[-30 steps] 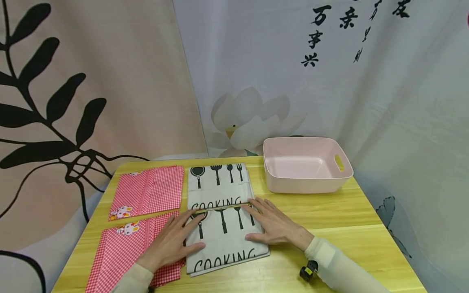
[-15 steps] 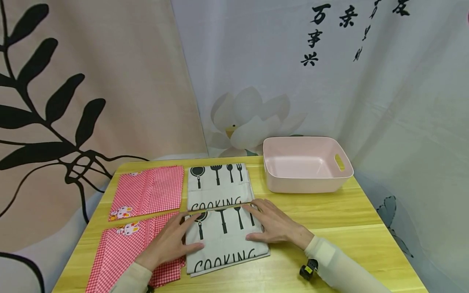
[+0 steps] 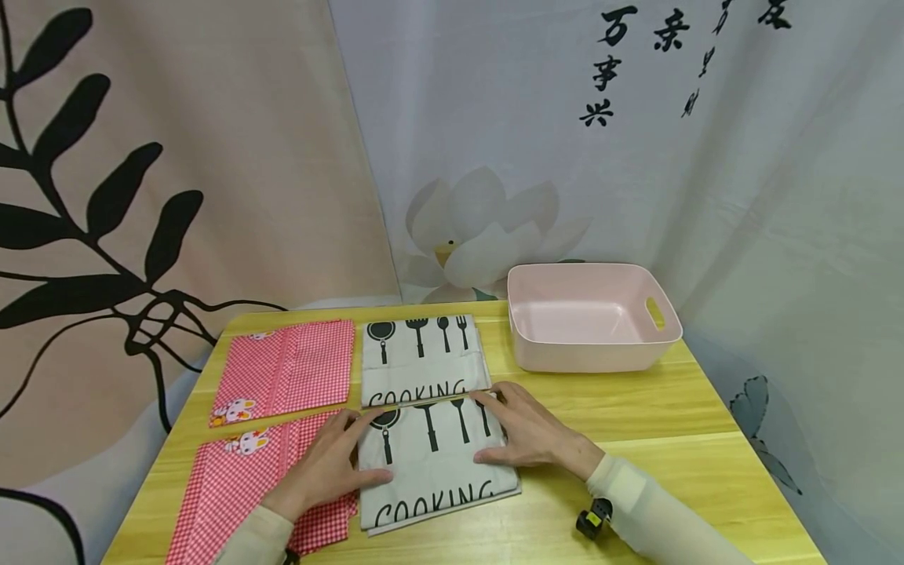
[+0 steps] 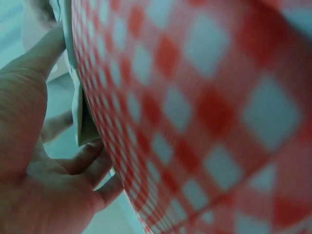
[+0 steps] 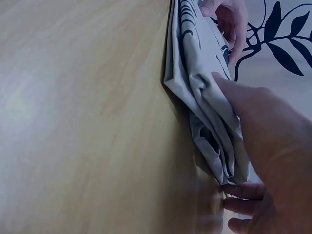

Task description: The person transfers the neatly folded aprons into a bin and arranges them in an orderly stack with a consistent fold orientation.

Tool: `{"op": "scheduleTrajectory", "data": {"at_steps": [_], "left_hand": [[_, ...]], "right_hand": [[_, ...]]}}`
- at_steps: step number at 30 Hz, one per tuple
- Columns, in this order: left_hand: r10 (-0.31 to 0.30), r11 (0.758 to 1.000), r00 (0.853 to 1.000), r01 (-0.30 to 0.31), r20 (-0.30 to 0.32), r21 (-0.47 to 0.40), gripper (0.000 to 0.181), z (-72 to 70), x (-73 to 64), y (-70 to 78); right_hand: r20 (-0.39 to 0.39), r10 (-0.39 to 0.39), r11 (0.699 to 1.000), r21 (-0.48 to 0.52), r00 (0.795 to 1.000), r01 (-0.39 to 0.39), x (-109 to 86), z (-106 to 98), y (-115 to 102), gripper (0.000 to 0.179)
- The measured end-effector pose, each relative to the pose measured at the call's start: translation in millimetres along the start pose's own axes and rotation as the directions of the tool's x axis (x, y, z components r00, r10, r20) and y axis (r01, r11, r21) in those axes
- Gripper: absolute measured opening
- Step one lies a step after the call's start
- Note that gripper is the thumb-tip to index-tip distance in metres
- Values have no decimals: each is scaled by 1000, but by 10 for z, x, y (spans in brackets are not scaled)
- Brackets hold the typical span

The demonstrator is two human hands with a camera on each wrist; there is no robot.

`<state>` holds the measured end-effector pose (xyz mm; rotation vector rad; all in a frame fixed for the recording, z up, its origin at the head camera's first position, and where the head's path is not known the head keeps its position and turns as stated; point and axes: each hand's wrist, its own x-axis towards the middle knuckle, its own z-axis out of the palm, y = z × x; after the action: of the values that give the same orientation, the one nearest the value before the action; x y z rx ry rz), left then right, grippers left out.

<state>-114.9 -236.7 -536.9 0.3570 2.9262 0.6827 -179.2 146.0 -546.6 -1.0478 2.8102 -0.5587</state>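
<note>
A folded white cloth (image 3: pixel 439 490) printed with black utensils and "COOKING" lies on the table between my two hands. My left hand (image 3: pixel 326 469) holds its left edge, thumb on top and index finger at the far left corner. At the right edge, my right hand (image 3: pixel 530 441) holds it the same way; in the right wrist view its thumb presses the top and other fingers curl round the end of the layered folds (image 5: pixel 207 117). A matching folded cloth (image 3: pixel 424 373) lies just beyond. Red gingham cloth (image 4: pixel 180 112) fills much of the left wrist view.
Two folded red gingham cloths with rabbit prints, one far (image 3: pixel 289 369) and one near (image 3: pixel 212 490), lie on the left; my left forearm overlaps the near one. A pink plastic bin (image 3: pixel 593 359) stands at the back right of the yellow wooden table (image 3: pixel 671 424).
My left fingers have drawn back slightly left, from over the white cloth's top to its far left corner. The right fingertips have shifted slightly toward the right corner. The cloth has barely moved.
</note>
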Motion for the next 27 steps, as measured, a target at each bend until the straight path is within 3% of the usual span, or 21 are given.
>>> {"op": "scheduleTrajectory", "data": {"at_steps": [7, 16, 27], "left_hand": [[-1, 996, 1000, 1, -9, -85, 112, 9, -1, 58], [-18, 993, 1000, 17, -6, -119, 117, 28, -14, 88], [55, 993, 998, -56, -11, -105, 102, 44, -36, 91]], "right_hand": [[-7, 13, 998, 65, 1000, -12, 4, 10, 3, 108], [-29, -15, 983, 182, 999, 20, 25, -11, -3, 102], [-7, 92, 936, 342, 996, -84, 11, -19, -32, 97]]}}
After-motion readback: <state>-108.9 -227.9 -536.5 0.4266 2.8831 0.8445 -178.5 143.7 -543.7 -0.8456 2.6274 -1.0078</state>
